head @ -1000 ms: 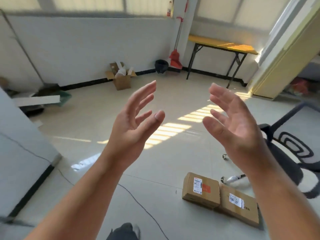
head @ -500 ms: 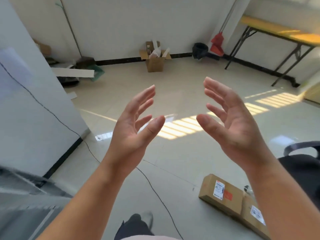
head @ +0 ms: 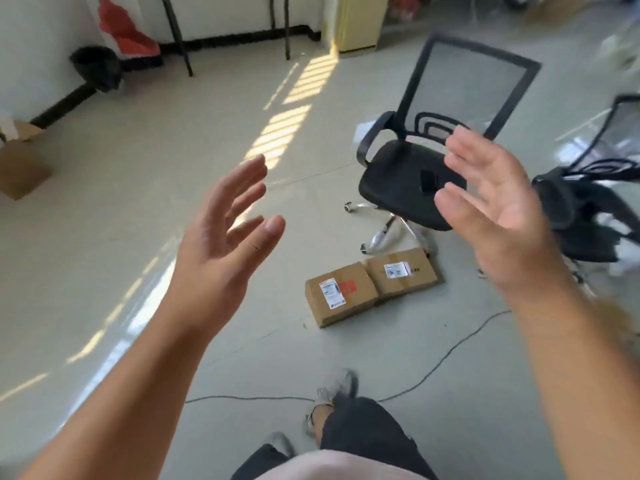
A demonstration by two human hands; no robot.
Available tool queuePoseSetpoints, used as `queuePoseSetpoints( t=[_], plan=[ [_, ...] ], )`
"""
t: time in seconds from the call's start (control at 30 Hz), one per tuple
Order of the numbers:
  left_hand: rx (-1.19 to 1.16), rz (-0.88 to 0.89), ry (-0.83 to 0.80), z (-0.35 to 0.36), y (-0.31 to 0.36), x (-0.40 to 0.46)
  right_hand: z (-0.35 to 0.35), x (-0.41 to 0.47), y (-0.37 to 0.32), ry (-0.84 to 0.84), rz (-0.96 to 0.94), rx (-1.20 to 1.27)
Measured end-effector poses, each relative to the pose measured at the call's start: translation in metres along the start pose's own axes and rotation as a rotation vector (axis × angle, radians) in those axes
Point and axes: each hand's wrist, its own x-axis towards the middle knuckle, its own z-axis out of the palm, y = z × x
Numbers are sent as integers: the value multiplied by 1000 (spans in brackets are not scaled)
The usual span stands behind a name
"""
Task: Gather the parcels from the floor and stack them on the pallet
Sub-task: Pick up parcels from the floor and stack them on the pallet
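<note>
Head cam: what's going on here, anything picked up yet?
Nothing is held yet. The person's left hand and right hand are both raised, open and empty, palms facing each other. Two cardboard parcels lie touching side by side on the floor ahead, next to a black office chair. A thin cable runs across the floor near the person's feet. No pallet is in view.

Cardboard parcels (head: 370, 287) — matt; floor (head: 173, 161) — glossy.
</note>
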Motion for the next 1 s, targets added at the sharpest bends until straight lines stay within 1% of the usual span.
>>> queuePoseSetpoints(
  t=[0.2, 0.47, 0.57, 0.73, 0.83, 1.0],
  plan=[
    [32, -20, -235, 94, -6, 83, -88, 4, 61, 247, 72, 34],
    [42, -11, -463, 177, -16, 160, -140, 13, 98, 417, 142, 44],
    [40, -21, -547, 195, -25, 175, -148, 13, 106, 466, 192, 23],
    [-9, -52, -654, 205, -51, 213, -149, 20, 113, 571, 263, -42],
    [-63, -71, -747, 207, -65, 244, -141, 31, 112, 647, 316, -88],
    [-123, -72, -837, 198, -80, 303, -116, 53, 101, 771, 352, -158]
  ],
)
